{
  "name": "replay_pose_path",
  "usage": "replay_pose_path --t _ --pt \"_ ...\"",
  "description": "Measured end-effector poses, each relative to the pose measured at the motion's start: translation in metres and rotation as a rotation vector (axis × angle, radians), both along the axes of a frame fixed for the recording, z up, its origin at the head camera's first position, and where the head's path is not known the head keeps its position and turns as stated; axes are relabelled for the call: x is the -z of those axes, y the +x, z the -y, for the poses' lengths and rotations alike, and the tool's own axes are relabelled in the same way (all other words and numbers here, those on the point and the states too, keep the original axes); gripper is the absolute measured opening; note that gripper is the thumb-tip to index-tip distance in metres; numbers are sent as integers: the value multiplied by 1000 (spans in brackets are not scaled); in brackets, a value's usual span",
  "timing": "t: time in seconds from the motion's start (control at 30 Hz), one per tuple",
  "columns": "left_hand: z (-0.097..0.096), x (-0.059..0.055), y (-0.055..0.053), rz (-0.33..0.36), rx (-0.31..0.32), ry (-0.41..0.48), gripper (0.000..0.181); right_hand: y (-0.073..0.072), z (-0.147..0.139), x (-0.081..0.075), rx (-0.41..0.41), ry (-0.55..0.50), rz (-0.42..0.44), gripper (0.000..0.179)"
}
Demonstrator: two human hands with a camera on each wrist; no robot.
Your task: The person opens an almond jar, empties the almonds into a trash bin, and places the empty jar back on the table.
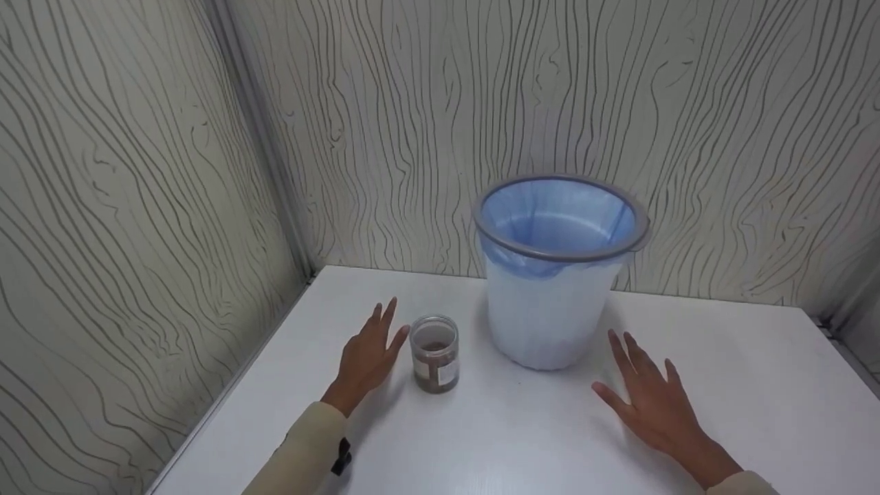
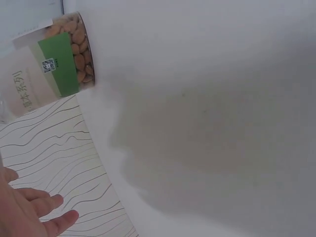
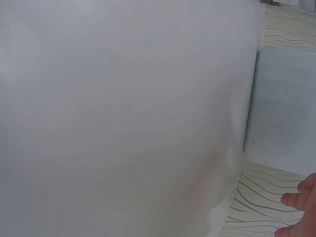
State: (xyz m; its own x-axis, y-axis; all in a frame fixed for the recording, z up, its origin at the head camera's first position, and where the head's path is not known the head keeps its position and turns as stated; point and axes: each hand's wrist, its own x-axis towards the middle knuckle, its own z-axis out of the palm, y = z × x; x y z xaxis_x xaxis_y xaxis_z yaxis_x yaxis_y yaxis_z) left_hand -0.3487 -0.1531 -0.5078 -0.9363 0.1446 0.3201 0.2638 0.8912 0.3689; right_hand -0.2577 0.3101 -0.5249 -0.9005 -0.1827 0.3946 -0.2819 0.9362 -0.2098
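A clear jar [image 1: 436,354] without a lid stands upright on the white table, part filled with brown almonds [image 2: 81,52]. Its label [image 2: 54,64] shows green and pale areas in the left wrist view. Just left of the jar is my left hand [image 1: 366,356], fingers spread and thumb close by the jar's rim. To the right, my right hand [image 1: 650,402] hovers with fingers apart, holding nothing. Between and behind the hands stands a white bin [image 1: 546,316], with a blue liner bag [image 1: 550,213] held under its grey rim ring [image 1: 564,256].
The white table [image 1: 522,440] reaches back to a wall panel [image 1: 399,137] with a wood-grain line pattern. Another patterned panel [image 1: 124,206] rises along the left side. The bin stands close to the back edge, taller than the jar.
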Motion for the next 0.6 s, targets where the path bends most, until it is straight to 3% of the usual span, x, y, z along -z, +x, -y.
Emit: replay_pose_path --t 0.6 --pt "-14 -2 6 26 46 49 75 1 10 1 -23 6 -18 88"
